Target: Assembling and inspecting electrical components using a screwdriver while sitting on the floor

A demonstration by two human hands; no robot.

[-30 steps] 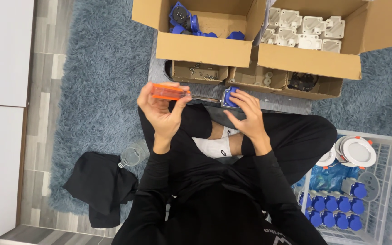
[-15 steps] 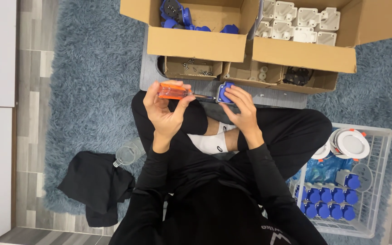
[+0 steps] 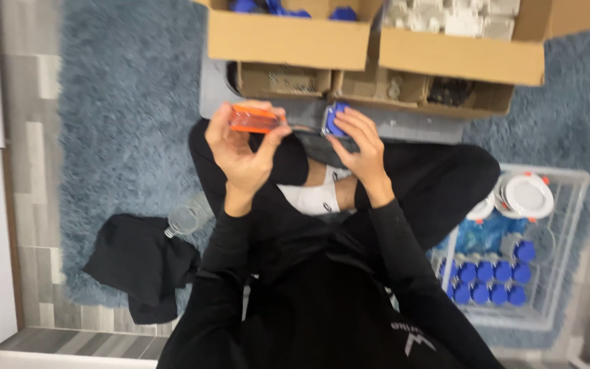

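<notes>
I held both forearms raised over my crossed legs, elbows bent in black sleeves. My left hand [image 3: 244, 147] turned palm up, fingers curled in a closed grip. My right hand [image 3: 360, 147] angled inward, fingers pinched shut, near the left.

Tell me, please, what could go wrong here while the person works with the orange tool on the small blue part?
The left hand drives the orange-handled screwdriver toward the blue part pinched in the right hand; a slip could jab those fingers. With both held in the air, the part could drop onto the shaggy rug.
</notes>
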